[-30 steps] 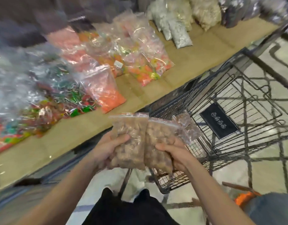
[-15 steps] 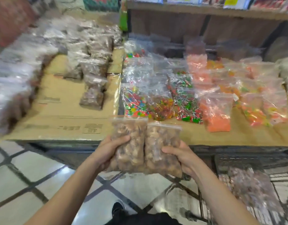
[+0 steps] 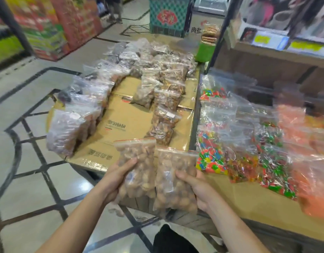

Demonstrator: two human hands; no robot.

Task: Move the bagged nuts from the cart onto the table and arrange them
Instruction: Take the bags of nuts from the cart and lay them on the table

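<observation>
A person stands at the near edge of a table (image 3: pixel 124 121) lined with flattened cardboard, holding two clear zip bags of brown nuts side by side above that edge. The left hand (image 3: pixel 117 179) curls around the left bag (image 3: pixel 137 167), thumb laid across its front and fingers behind it. The right hand (image 3: pixel 195 189) grips the right bag (image 3: pixel 174 181) the same way, thumb on the front near the bag's right edge. The two bags touch along their inner sides, both upright with the red-striped zip seals at the top; the left one sits a little higher.

On the table, more nut bags (image 3: pixel 166 106) lie overlapping in a row running away from the viewer down the right part of the cardboard, with a second row (image 3: pixel 79 121) stacked along the left edge and a pile at the far end. A bare strip of cardboard with printed lettering lies between the two rows.

To the right, on an adjoining surface, are bags of multicoloured candy (image 3: pixel 210 154), red-and-green wrapped sweets (image 3: pixel 274 167) and orange pieces (image 3: pixel 310 181). A shelf (image 3: pixel 278 52) with yellow price tags stands behind them. Pale floor tiles (image 3: pixel 29 179) with dark lines spread to the left, and a green patterned box (image 3: pixel 168 15) stands beyond the table's far end.
</observation>
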